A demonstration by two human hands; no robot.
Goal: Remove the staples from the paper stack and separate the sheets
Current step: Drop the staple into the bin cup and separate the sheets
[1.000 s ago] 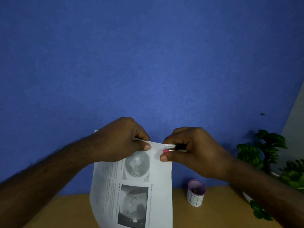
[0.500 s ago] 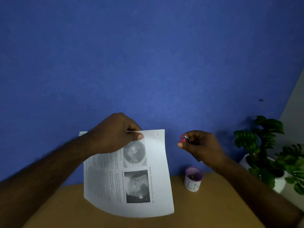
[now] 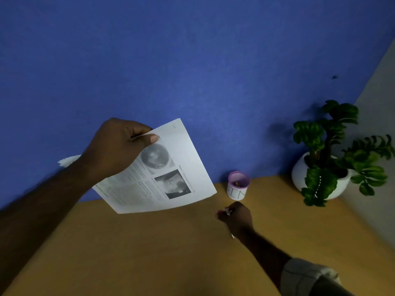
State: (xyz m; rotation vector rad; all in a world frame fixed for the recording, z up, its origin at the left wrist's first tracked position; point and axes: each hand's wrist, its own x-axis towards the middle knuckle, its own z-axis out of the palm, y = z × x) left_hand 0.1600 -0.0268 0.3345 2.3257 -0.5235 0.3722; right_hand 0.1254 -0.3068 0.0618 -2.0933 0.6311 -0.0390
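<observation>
White printed sheets, the paper stack (image 3: 162, 171), hung mid-frame, pinched at the top edge by the left hand (image 3: 115, 148). Lower right, the right hand (image 3: 236, 216) was closed on a small pink tool (image 3: 227, 211) near a purple cup (image 3: 238, 185). Separating the sheets seemingly remained.

- Sheets (image 3: 183, 167): thin matt printed paper.
- Surface (image 3: 149, 253): smooth wood-look top, matt.
- Small cup (image 3: 238, 185): plastic.
- Plant pot (image 3: 299, 174): smooth, white.
- Wall (image 3: 192, 60): matt blue.
</observation>
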